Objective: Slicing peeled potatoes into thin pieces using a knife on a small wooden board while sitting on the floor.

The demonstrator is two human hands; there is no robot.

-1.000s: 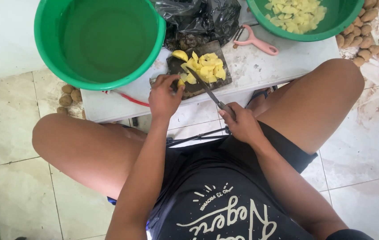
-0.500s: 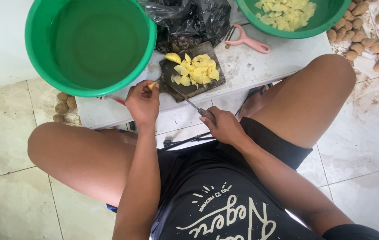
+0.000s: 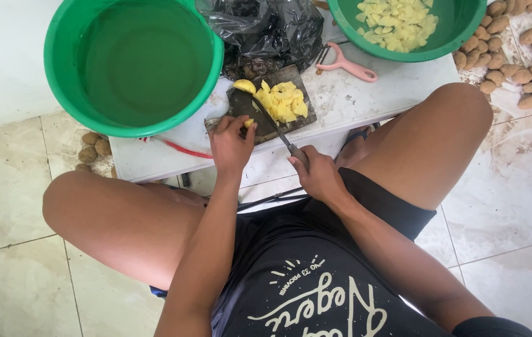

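one small yellow potato piece (image 3: 248, 123) sits pinched at the fingertips of the left hand (image 3: 231, 145), pressed down on the near edge of the dark cutting board (image 3: 239, 103). it is pale yellow, peeled and wet-looking, much like the heap of cut potato chunks (image 3: 281, 100) piled on the middle of the same board. the left hand's grip is narrow, fingers curled in and closed on that piece. the right hand (image 3: 316, 176) has its grip wrapped tight round the handle of a knife (image 3: 274, 126), whose blade slants up across the board with its tip near the heap, just beside the held piece; whether the edge touches the piece i cannot tell. the board lies on a low white table (image 3: 366, 100) in front of the seated person's knees. a big green tub (image 3: 135, 62) of water stands at the left end of the table, a black plastic bag (image 3: 266, 28) behind the board, a pink peeler (image 3: 348, 63) to the right of it, and a green basin (image 3: 459, 28) with cut potato at the far right. unpeeled potatoes (image 3: 528, 68) lie on the tiled floor (image 3: 515, 200) beyond.
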